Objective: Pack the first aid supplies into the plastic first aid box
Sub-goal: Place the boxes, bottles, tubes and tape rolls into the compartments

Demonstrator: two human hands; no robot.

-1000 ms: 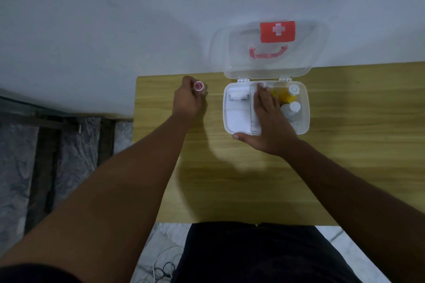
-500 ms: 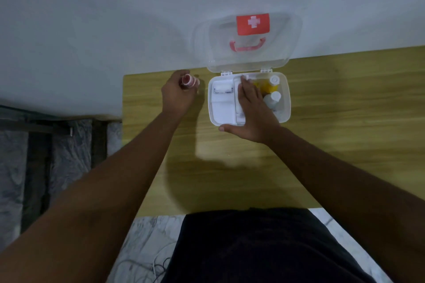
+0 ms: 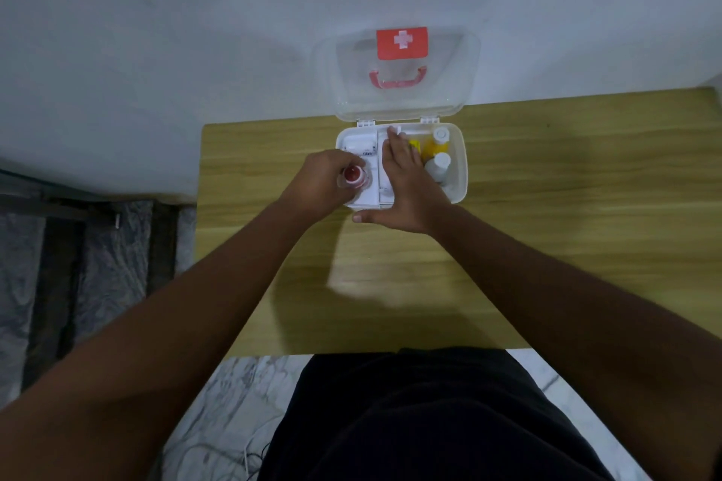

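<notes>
The white plastic first aid box (image 3: 459, 168) stands open at the back of the wooden table, its clear lid (image 3: 398, 70) with a red cross leaning on the wall. My left hand (image 3: 318, 183) holds a small red-capped container (image 3: 353, 176) over the box's left compartment. My right hand (image 3: 402, 176) lies flat, fingers apart, across the middle of the box, pressing on white packets. A yellow bottle (image 3: 435, 142) and a white bottle (image 3: 439, 164) lie in the right compartment. A white packet (image 3: 361, 148) lies at the back left.
The wooden table (image 3: 547, 226) runs right of the box and toward me. The white wall (image 3: 195, 31) rises right behind it. Left of the table is a drop to a dark marbled floor (image 3: 78, 266). Cables (image 3: 234, 457) lie on the floor near my legs.
My left hand has carried the red-capped container from the table left of the box to over the box's left compartment. My right hand has stayed on the box.
</notes>
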